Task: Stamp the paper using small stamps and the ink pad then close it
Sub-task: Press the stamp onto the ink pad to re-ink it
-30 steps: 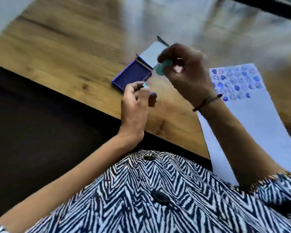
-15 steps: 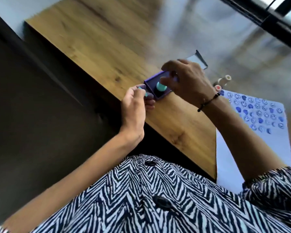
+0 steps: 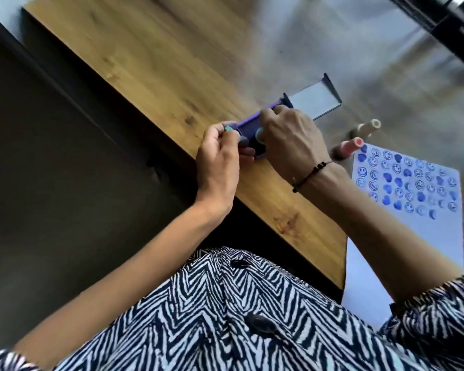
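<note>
Pressing down into the purple ink pad (image 3: 248, 127), a teal stamp (image 3: 259, 135) sits pinched under my right hand (image 3: 292, 145), fingers closed round it. The pad lies near the table's (image 3: 150, 62) near edge, its lid (image 3: 315, 101) swung open and lying flat on the far side. My left hand (image 3: 219, 156) grips a second teal stamp (image 3: 229, 128) at the pad's near end; whether those fingers also touch the pad I cannot tell through the blur. Two more stamps, a beige one (image 3: 367, 127) and a pink one (image 3: 350, 145), lie between the pad and the paper (image 3: 413, 231). The paper overhangs the table's near edge, with rows of blue smileys and hearts printed at its far end.
</note>
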A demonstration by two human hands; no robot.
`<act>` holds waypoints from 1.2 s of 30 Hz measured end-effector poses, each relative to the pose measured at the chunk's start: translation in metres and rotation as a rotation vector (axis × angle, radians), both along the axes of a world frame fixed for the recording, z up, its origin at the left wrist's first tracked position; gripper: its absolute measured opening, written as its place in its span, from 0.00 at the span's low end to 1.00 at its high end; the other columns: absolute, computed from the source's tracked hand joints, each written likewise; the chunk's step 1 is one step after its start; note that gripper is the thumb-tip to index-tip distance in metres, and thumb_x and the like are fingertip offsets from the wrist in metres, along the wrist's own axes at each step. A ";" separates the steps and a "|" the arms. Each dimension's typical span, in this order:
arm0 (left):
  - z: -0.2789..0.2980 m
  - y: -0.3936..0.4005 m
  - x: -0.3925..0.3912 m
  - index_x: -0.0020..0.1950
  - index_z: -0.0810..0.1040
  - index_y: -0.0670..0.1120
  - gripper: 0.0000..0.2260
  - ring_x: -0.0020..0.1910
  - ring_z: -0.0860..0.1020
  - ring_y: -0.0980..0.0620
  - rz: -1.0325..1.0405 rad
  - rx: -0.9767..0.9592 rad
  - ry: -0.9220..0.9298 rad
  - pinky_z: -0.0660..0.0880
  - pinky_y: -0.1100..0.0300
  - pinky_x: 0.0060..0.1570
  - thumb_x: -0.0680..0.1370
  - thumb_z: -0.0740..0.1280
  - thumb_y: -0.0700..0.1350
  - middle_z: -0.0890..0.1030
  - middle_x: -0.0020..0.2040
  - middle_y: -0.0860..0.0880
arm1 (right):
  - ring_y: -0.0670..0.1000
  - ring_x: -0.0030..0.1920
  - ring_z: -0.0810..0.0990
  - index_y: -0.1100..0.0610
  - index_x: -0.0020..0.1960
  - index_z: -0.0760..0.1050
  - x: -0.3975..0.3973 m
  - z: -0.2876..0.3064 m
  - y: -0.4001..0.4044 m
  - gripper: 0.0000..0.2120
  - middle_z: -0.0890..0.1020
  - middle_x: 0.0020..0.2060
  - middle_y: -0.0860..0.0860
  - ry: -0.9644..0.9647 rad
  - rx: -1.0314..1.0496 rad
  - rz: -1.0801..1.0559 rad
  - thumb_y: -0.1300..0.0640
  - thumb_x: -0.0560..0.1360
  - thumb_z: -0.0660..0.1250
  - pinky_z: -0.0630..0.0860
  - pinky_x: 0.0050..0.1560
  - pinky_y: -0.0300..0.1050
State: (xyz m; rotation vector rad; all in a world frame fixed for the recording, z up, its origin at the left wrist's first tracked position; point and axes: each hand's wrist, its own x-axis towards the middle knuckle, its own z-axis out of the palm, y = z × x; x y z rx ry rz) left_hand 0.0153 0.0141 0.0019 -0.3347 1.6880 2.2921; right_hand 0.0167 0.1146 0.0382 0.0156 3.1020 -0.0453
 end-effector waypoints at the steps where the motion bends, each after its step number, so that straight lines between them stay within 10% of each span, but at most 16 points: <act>1: -0.001 0.000 -0.001 0.48 0.71 0.44 0.07 0.30 0.75 0.50 -0.001 0.005 0.002 0.76 0.62 0.32 0.76 0.55 0.38 0.76 0.36 0.46 | 0.63 0.51 0.75 0.65 0.51 0.69 0.001 -0.002 -0.001 0.07 0.77 0.50 0.64 0.015 0.016 0.003 0.65 0.75 0.55 0.63 0.39 0.48; 36: -0.001 -0.006 -0.003 0.45 0.71 0.47 0.07 0.30 0.80 0.46 -0.003 -0.003 0.009 0.78 0.58 0.32 0.77 0.55 0.39 0.79 0.43 0.38 | 0.60 0.39 0.73 0.55 0.60 0.66 -0.003 0.006 0.008 0.12 0.75 0.50 0.62 -0.069 -0.006 0.185 0.57 0.77 0.59 0.68 0.34 0.50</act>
